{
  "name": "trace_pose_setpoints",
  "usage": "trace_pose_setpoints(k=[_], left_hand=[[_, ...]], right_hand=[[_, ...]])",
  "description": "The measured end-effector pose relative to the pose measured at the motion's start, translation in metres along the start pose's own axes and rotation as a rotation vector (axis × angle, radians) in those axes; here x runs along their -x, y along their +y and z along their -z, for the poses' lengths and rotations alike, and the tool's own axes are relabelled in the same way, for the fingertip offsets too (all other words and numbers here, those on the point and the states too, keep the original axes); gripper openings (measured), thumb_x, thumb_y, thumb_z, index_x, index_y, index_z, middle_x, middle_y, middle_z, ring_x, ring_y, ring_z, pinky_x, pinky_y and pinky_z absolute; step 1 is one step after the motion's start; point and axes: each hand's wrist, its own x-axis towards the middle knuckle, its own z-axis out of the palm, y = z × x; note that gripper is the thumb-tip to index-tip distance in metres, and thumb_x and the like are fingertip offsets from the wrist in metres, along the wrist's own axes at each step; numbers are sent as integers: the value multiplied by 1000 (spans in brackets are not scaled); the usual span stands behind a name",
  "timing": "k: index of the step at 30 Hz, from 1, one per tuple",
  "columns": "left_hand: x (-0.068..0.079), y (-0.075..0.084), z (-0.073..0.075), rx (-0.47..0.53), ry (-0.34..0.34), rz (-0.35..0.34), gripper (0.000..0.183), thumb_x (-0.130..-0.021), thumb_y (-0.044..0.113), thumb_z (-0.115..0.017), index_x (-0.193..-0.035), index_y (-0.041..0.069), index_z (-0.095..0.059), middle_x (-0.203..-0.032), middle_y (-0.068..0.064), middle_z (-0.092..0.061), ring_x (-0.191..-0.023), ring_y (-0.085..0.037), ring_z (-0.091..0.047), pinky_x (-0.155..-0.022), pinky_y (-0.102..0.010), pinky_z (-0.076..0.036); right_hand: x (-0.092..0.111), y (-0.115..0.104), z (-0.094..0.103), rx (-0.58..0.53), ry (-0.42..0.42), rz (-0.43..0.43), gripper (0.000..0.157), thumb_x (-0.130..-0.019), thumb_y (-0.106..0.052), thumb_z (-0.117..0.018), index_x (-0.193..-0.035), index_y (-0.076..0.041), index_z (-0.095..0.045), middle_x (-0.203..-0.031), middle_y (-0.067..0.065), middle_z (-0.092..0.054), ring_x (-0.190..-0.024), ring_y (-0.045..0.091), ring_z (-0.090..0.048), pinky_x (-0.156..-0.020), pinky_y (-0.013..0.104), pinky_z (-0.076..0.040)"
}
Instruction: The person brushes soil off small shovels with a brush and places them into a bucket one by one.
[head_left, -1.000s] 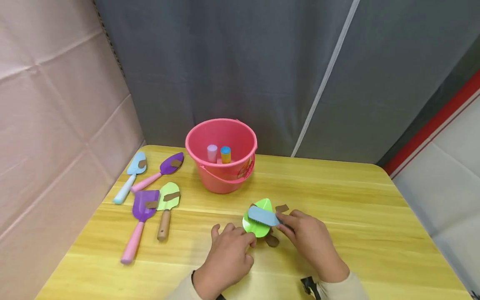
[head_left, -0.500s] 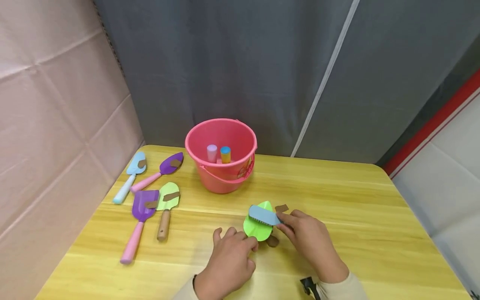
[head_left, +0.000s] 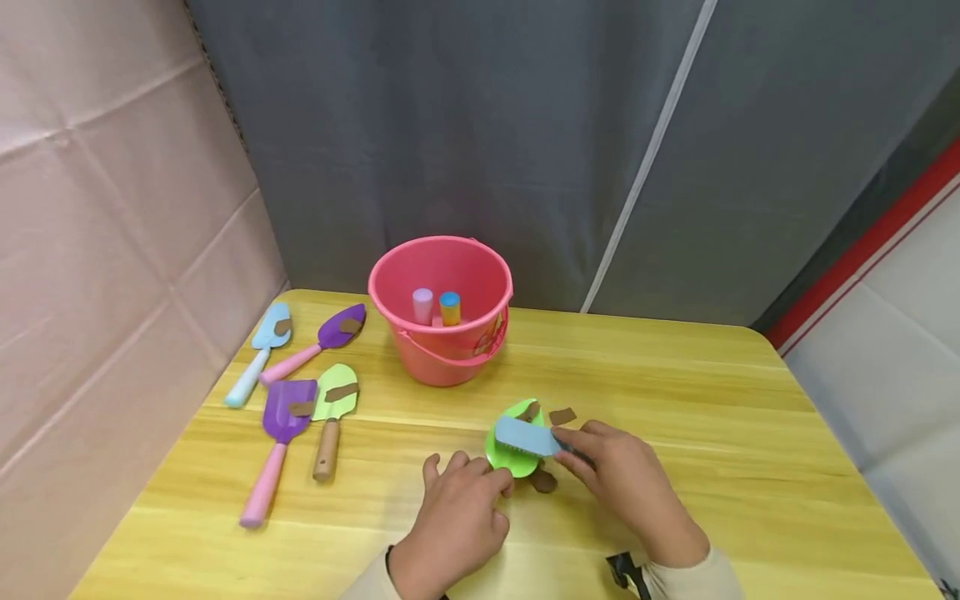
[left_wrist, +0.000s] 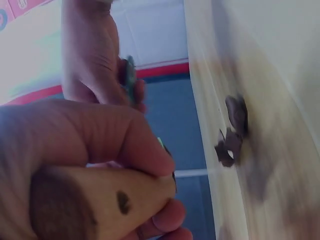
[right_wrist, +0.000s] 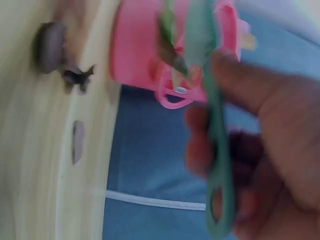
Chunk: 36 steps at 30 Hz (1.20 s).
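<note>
My left hand [head_left: 461,517] grips a garden trowel by its wooden handle [left_wrist: 112,200]. The trowel's bright green blade [head_left: 510,458] is raised over the table, tilted. In my right hand [head_left: 626,483] is a blue-grey brush [head_left: 525,436], pinched by its handle [right_wrist: 220,165], bristles down across the blade. A brown scrap [head_left: 529,412] shows at the blade's far edge, beyond the brush. Beneath and beside the blade, more brown scraps [head_left: 543,480] lie on the tabletop, one [head_left: 562,417] farther back. The hand hides the trowel's handle in the head view.
A pink bucket [head_left: 442,358] with two cylinders, one pink [head_left: 422,308] and one blue-orange [head_left: 450,310], stands at the back. On the left lie several trowels with brown scraps: light blue [head_left: 272,327], purple [head_left: 341,327], another purple [head_left: 287,410] and light green [head_left: 335,396].
The brush and green blade have shifted slightly against each other, with the blade's tilt varying. A brown scrap now shows at the blade's far right edge. Both hands keep their grips.
</note>
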Motion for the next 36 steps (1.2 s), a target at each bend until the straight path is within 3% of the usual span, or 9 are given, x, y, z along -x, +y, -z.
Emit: trace_pose_setpoints(k=[2,5,9,16,18,23,29,32,36], left_hand=[[1,1,-1,0,0,-21,25,-64,5,-67,-82,23,-66,-77,13,-52,-78,-14,-44,-87,-68,-32],[2,2,-3,-5,12,-31,25,-64,6,-67,-82,22,-66,-76,14,-51,-77,-14,-43,-87,-67,-33],[2,-2,-4,-12,30,1,26,-63,6,-67,-83,22,-67,-77,13,-54,-77,-14,-43,-88,-66,-31],[1,-3,-1,17,27,-2,26,-63,5,-67,-82,23,-66,-77,13,-53,-76,-14,-43,-89,-67,-31],[2,-2,-1,16,23,-8,25,-63,6,-67,-82,23,-66,-77,13,-53,-76,-13,-43,-88,-66,-31],[2,-4,-2,5,26,-8,25,-63,6,-67,-82,22,-67,-77,12,-54,-76,-14,-43,-90,-67,-30],[1,-6,-1,14,32,-15,26,-64,4,-67,-82,23,-66,-78,13,-54,-79,-15,-45,-92,-72,-28],[1,-5,-1,17,20,-12,28,-65,5,-69,-85,23,-68,-80,13,-57,-78,-14,-43,-88,-57,-34],[1,-8,-1,25,29,-26,31,-67,1,-70,-91,20,-71,-79,9,-62,-71,-11,-42,-69,-32,-33]], right_hand=[[-1,-1,-3,28,0,-10,30,-82,-22,-80,-111,-13,-77,-74,-9,-53,-52,2,-34,-46,22,-33],[-2,-1,-4,86,96,-93,31,-84,-21,-79,-113,-9,-75,-75,1,-60,-49,7,-38,-43,26,-34],[-3,1,-1,80,172,-153,32,-83,-18,-79,-113,-7,-74,-78,4,-63,-50,9,-40,-42,28,-34],[-2,-3,-3,9,-71,9,28,-83,-24,-79,-109,-14,-76,-76,-9,-56,-55,4,-39,-49,23,-36],[-3,-4,-5,38,-67,-27,29,-84,-24,-79,-110,-12,-75,-77,-6,-59,-54,5,-41,-48,25,-37],[-3,-2,-4,88,49,-161,33,-83,-19,-80,-113,-6,-73,-77,3,-62,-48,10,-39,-43,29,-35],[-2,-3,-4,14,-93,29,28,-83,-25,-80,-108,-14,-75,-76,-10,-55,-56,3,-40,-50,23,-38],[-3,-4,-6,49,-47,-3,28,-83,-25,-80,-107,-13,-75,-77,-6,-58,-54,4,-41,-48,25,-39],[-4,0,-2,77,154,-137,29,-83,-18,-80,-108,-5,-74,-78,6,-63,-50,11,-42,-43,30,-36]])
